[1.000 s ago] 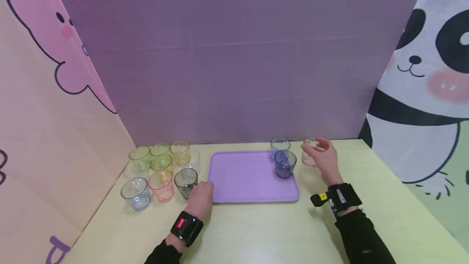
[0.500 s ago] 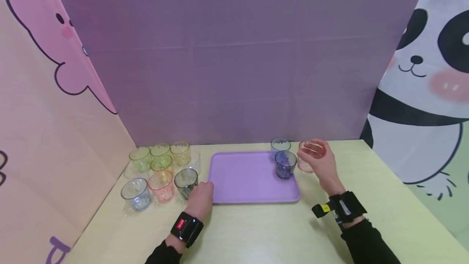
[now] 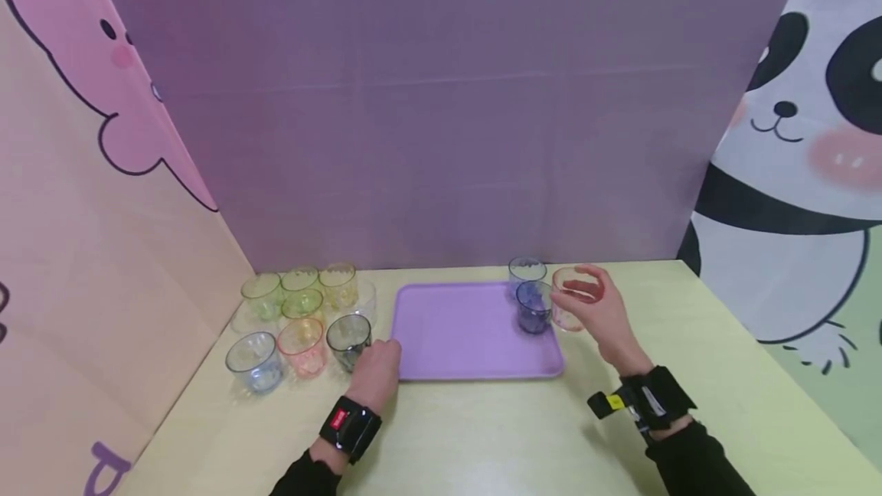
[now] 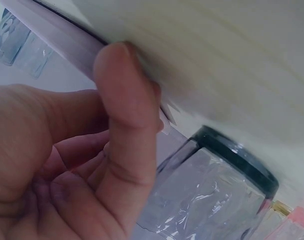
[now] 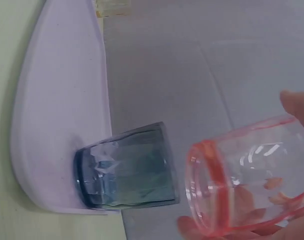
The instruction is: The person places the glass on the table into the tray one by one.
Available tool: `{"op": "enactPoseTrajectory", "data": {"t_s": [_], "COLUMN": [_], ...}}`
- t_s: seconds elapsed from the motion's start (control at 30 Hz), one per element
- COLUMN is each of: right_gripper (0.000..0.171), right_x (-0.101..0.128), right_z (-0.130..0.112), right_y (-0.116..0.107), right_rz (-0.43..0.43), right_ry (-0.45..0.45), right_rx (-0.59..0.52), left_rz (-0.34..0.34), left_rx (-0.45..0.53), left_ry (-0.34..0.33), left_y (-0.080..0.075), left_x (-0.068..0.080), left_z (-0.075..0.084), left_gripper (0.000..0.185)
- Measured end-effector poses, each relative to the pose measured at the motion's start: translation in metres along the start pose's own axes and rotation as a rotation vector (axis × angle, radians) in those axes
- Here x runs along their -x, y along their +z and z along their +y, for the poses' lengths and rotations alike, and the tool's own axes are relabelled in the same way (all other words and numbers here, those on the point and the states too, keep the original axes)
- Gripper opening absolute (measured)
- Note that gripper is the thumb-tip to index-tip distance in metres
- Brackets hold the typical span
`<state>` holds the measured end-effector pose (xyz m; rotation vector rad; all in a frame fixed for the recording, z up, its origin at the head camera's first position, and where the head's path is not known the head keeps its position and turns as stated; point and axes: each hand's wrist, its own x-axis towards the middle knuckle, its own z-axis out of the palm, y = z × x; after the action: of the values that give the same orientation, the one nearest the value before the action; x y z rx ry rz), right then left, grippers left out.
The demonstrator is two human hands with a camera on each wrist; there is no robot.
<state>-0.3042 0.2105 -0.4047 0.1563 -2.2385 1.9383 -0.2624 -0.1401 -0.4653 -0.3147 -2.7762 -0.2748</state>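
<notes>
Over by the purple tray's (image 3: 475, 331) right edge, a pink glass (image 3: 569, 298) is gripped by the right hand (image 3: 598, 312), lifted clear of the blue glass (image 3: 534, 306); the tray is steadied by the left hand (image 3: 375, 373), fingers loosely curled, grasping nothing.

Cups (image 3: 301, 345) were clear tinted glossy plastic; tray (image 3: 455, 343) matt smooth plastic; tabletop (image 3: 496, 435) smooth, faint wood grain; backdrop (image 3: 441, 98) cloth.

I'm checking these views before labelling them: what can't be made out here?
- Head view: the left hand hides where its fingers meet the tray edge.
- Head view: the clear cup behind the green cups is too faint to outline.
- Right wrist view: the pink cup base is cut off by the frame edge.
</notes>
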Motion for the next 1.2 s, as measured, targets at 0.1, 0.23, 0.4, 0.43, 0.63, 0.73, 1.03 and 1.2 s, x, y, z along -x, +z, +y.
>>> {"op": "enactPoseTrajectory", "data": {"t_s": [0.1,0.23,0.4,0.43,0.63,0.73,1.03,1.2], "right_gripper": [0.075,0.076,0.075,0.076,0.077,0.077,0.080,0.078], "right_x": [0.001,0.002,0.005,0.006,0.011,0.012,0.013,0.017], "right_z": [-0.002,-0.004,-0.005,-0.005,-0.004,-0.003,-0.003,-0.005], "right_y": [-0.003,-0.009,-0.006,-0.005,0.002,0.001,-0.005,-0.003], "right_rz": [-0.083,-0.197,-0.227,-0.225,-0.200,-0.185,-0.190,-0.247], "right_ry": [0.027,0.044,0.029,0.025,-0.001,-0.013,0.001,0.057], "right_rx": [0.045,0.098,0.135,0.150,0.227,0.286,0.529,0.606], "left_rz": [0.001,0.000,0.014,0.016,0.012,0.013,0.001,0.009], "left_rx": [0.006,0.009,0.006,0.006,0.010,0.010,0.007,0.012], "left_ry": [0.001,-0.002,0.000,-0.001,0.000,0.004,-0.004,-0.001], "left_y": [-0.001,-0.001,0.000,0.000,0.000,0.001,0.002,0.002], "left_x": [0.000,0.001,0.001,0.001,0.001,0.001,0.000,0.000], "left_z": [0.000,0.001,0.000,0.000,0.000,0.000,0.000,-0.001], "left_gripper": [0.012,0.011,0.011,0.011,0.012,0.012,0.011,0.011]}}
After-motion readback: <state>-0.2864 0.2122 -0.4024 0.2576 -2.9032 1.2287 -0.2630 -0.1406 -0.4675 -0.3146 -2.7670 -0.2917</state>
